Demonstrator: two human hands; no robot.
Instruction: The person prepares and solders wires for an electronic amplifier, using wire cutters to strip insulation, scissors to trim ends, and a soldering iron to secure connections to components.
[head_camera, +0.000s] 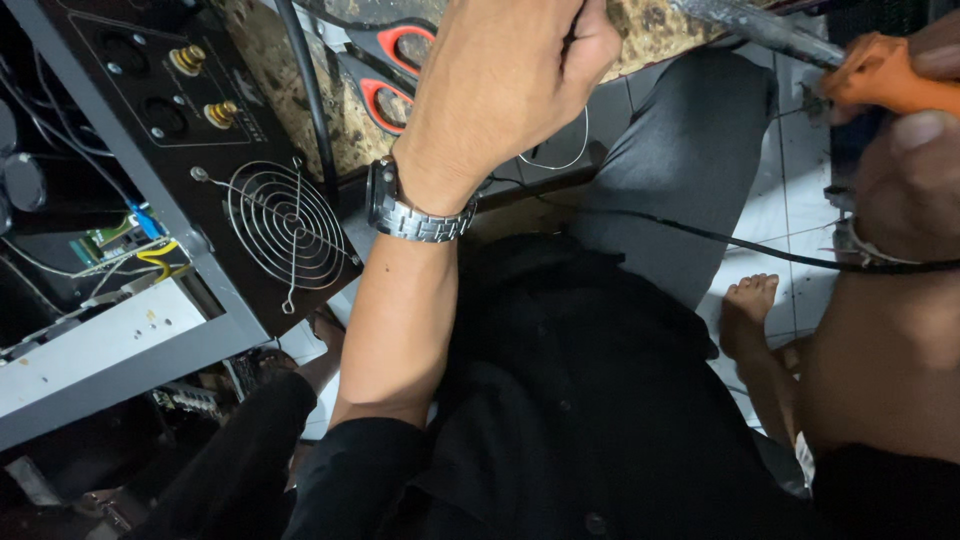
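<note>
Head view, looking down over the lap. The left hand (505, 85) is raised toward the top of the frame, back of the hand to the camera, fingers curled in and closed; whatever they grip is hidden behind the knuckles, so I cannot tell what it holds. A steel wristwatch (415, 212) sits on that wrist. The right hand (915, 150) is at the far right edge, close to the lens and blurred, fingers wrapped shut around an orange tool handle (885, 75). A grey metal shaft (755, 28) runs from the handle toward the top centre. A thin black cable (720, 238) crosses the lap toward the right wrist.

Judgement: the work looks like a soldering or prying step at the bench edge, left hand steadying something while the right brings the tool in. The next move likely calls for a steady tip and a firm left-hand hold, with the cable kept free of the tool.

Surface and room: a mottled brown worktop (270, 60) lies at the top, with red-handled scissors (395, 70) on it. At left stands an open electronics chassis (120, 340) with a black panel, two brass terminals (205, 85), a round wire fan guard (285, 225), and loose wiring inside. The person sits in dark clothes and grey trousers (690, 170), one bare foot (745, 315) on a pale tiled floor (790, 200).
</note>
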